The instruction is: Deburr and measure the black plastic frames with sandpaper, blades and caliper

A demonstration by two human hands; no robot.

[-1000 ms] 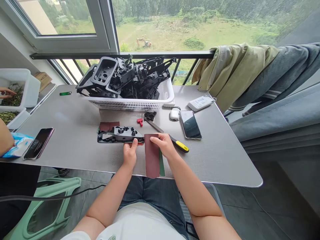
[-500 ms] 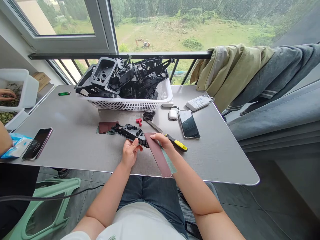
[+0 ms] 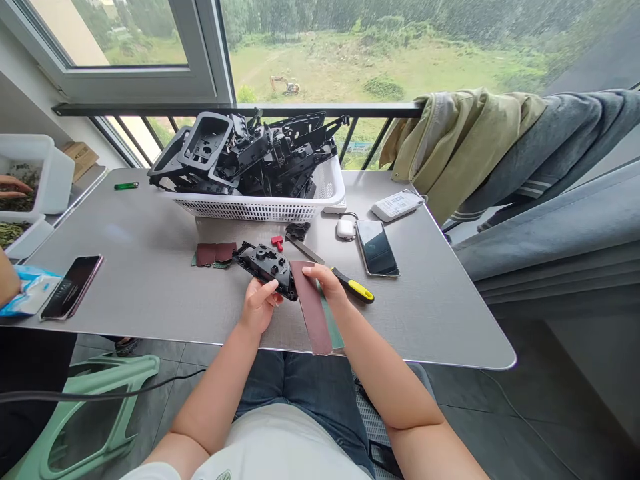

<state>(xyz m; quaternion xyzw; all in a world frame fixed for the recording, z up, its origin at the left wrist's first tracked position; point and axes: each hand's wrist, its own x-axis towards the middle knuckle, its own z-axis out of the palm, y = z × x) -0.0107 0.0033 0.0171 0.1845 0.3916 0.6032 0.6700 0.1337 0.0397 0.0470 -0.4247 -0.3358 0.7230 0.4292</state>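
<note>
My left hand (image 3: 259, 305) is closed on the near end of a black plastic part (image 3: 267, 265), its thumb on top. Between the thumb and fingers of my right hand (image 3: 327, 283) is a folded strip of sandpaper (image 3: 311, 307), reddish brown on one face and green on the other. The strip's upper end meets the right end of the plastic part. A knife (image 3: 357, 289) with a black and yellow handle lies just right of my right hand. Left of the part lie smaller sandpaper pieces (image 3: 215, 254), and a small red clip-like piece (image 3: 277, 243) sits behind it.
A white basket (image 3: 250, 209) heaped with black plastic parts (image 3: 265, 150) stands at the back. To the right lie a phone (image 3: 377, 248), a white earphone case (image 3: 346, 229) and a white box-like device (image 3: 397, 205). Another phone (image 3: 73, 287) is at left, near another person's arm (image 3: 7, 277).
My left hand has turned the plastic part so that more of its top face shows. The sandpaper strip has swung slightly more upright in my right hand.
</note>
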